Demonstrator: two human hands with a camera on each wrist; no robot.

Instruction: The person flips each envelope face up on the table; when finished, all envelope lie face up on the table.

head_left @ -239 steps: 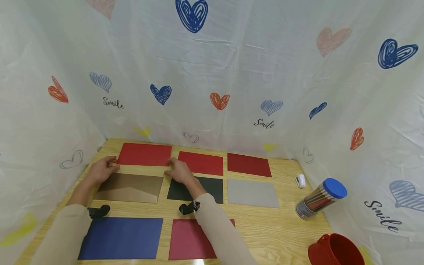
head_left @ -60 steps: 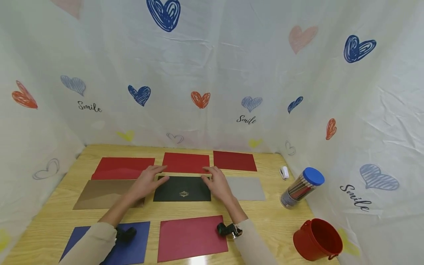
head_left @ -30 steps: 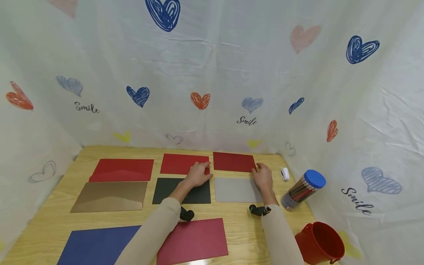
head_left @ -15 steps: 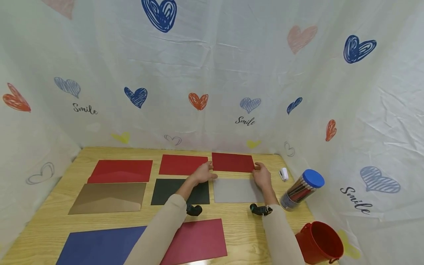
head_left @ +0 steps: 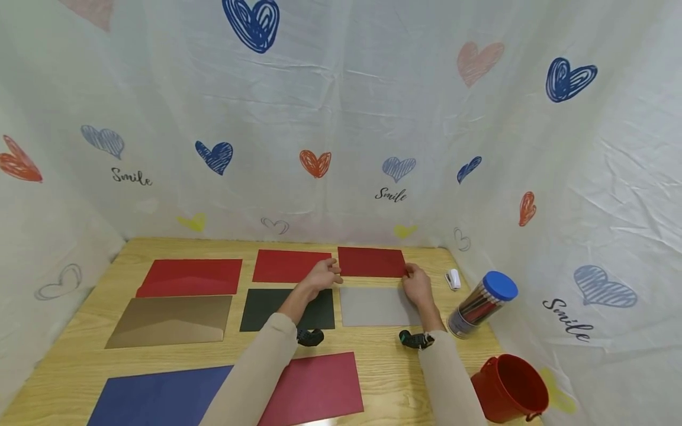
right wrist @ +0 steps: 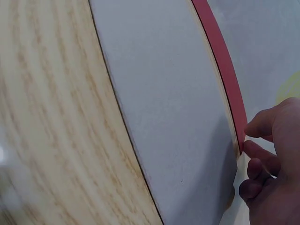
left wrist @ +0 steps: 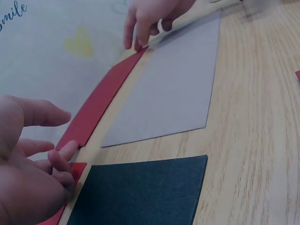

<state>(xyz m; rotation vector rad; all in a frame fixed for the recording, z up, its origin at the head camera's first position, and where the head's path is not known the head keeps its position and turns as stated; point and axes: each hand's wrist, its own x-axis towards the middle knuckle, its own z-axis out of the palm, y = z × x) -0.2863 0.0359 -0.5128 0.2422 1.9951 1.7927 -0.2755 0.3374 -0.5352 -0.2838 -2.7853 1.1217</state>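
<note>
At the back right of the table lies a dark red rectangular card [head_left: 372, 262]. My right hand [head_left: 418, 287] is at its right near corner, thumb and finger touching the end edge in the right wrist view. My left hand [head_left: 322, 276] is at its left end, fingers loosely bent; in the left wrist view a fingertip meets that end. That hand's wrist lies over the dark green card [head_left: 261, 309], and beside it is the middle red card [head_left: 288, 266]. A grey card [head_left: 375, 306] lies in front of the dark red one, its right edge partly behind my right hand.
On the left lie another red card [head_left: 189, 277], a brown card [head_left: 170, 320] and a blue card [head_left: 151, 399]. A crimson card [head_left: 325, 387] is under my left sleeve. At right stand a white stapler [head_left: 453, 279], a blue-lidded tube of sticks [head_left: 482, 305] and a red bucket [head_left: 508, 390].
My hands went from the left red card to the middle ones, then to the dark red card. The left red card was shifted nearer, to the brown one. Lately the hands barely moved.
</note>
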